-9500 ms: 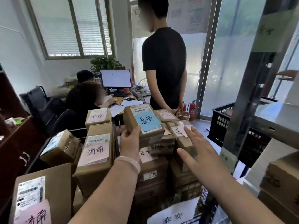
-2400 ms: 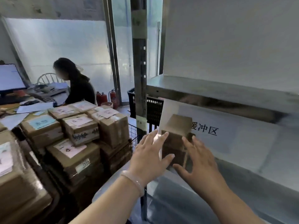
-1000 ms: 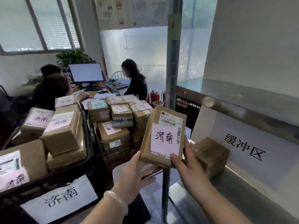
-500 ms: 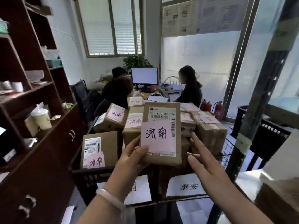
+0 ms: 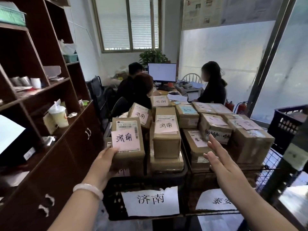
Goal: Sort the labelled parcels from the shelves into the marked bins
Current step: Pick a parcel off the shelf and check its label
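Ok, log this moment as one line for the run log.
left hand: grips 济南 parcel above 济南 bin | right hand: open, holding nothing

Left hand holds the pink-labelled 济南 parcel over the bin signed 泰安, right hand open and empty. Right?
One error. The head view shows the left hand holding the 济南 parcel over the bin signed 济南, not 泰安. The 泰安 sign is on the next bin to the right. The right hand is open and empty, as stated.
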### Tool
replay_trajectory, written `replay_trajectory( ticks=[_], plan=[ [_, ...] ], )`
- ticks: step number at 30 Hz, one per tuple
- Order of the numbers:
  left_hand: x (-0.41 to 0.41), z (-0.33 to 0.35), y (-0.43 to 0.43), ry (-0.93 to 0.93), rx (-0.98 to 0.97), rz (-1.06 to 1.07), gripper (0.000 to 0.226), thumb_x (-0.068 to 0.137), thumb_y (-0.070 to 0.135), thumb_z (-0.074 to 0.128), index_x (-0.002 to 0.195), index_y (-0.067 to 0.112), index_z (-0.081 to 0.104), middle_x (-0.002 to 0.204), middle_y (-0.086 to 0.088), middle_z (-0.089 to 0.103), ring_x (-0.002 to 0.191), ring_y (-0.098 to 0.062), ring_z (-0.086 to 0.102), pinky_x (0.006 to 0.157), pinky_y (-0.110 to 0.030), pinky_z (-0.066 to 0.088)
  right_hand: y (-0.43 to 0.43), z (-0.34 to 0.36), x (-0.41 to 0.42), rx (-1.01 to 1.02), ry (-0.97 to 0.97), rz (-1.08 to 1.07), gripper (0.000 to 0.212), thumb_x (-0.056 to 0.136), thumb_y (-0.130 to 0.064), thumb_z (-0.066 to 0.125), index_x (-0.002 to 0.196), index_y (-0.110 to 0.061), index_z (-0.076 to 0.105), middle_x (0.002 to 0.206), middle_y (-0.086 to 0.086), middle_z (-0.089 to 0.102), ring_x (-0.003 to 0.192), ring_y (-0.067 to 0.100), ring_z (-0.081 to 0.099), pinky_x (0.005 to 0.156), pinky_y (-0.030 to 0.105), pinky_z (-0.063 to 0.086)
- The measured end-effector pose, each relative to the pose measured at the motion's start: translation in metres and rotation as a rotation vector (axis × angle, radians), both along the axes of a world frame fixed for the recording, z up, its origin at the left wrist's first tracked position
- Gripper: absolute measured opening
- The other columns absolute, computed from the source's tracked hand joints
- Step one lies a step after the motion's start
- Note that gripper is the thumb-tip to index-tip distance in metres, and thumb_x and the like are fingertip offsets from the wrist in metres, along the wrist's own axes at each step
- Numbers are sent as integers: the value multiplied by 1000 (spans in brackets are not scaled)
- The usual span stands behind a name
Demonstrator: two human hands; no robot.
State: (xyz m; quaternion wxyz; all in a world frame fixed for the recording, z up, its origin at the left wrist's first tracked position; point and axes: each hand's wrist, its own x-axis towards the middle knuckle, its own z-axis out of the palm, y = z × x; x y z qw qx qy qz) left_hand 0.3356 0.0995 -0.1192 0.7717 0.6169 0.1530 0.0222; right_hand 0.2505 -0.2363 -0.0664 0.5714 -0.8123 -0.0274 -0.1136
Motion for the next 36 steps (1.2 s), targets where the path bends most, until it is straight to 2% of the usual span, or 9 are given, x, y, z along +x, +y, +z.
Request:
replay_trajectory(
  ticks=[3,6,9,14,18,22,25,32,36],
  plan=[
    [10,-9,-3,57,8,-44,26,92,36,60,115,26,65,114,-12,72,98,-28,68,63,-36,57,5,-2,8,-13,3,-9,50,82,-69,39,130,-75,25,148,-22,36,133,5,40,113,44,32],
    [15,-12,-2,92,32,-132,50,79,40,68,127,27,59,115,-10,72,104,-30,69,73,-45,60,9,-3,16,-9,-4,-18,51,83,-67,39,132,-72,26,147,-23,37,133,4,40,108,33,31],
    [16,-12,1,74,289,-147,51,84,36,71,132,38,51,107,6,73,92,-15,72,69,-30,58,15,-6,22,15,3,-13,50,83,-67,40,131,-72,28,146,-24,39,131,2,42,105,30,31],
    [15,-12,8,24,453,-212,47,94,31,67,135,40,46,127,1,66,116,-22,63,104,-51,48,20,-15,30,17,31,12,50,83,-68,40,132,-71,29,147,-26,37,135,1,38,114,41,32],
    [8,-1,-1,-45,737,-182,88,90,37,71,158,36,15,152,-4,35,131,-23,46,111,-50,41,17,-19,33,-12,47,-10,53,81,-69,42,132,-71,30,140,-32,39,121,-23,34,95,16,31],
    [1,5,-16,-67,1017,-140,99,86,55,68,154,50,-3,166,3,-2,151,-29,7,119,-54,20,9,-23,29,-120,39,-28,57,77,-73,44,131,-72,28,119,-60,25,114,-36,19,100,22,22],
    [-5,9,-26,-84,1128,-106,97,85,61,64,155,48,-2,167,1,-8,152,-27,-1,120,-55,16,-1,-24,22,-180,42,-26,56,80,-71,45,132,-72,25,120,-61,21,126,-22,20,101,24,20],
    [-34,28,-85,-488,1336,-115,90,89,58,59,154,47,-2,167,-1,3,153,-22,-1,120,-47,4,-33,-28,2,-487,-8,-185,72,83,-62,53,146,-53,18,156,-23,14,144,-2,1,115,33,9],
    [-54,38,-150,-853,1336,-170,81,85,47,70,153,34,28,160,-4,27,149,-25,22,117,-55,24,-62,-38,-21,-650,2,-294,82,78,-69,50,148,-50,13,160,-15,8,145,4,-8,120,40,3]
  ],
)
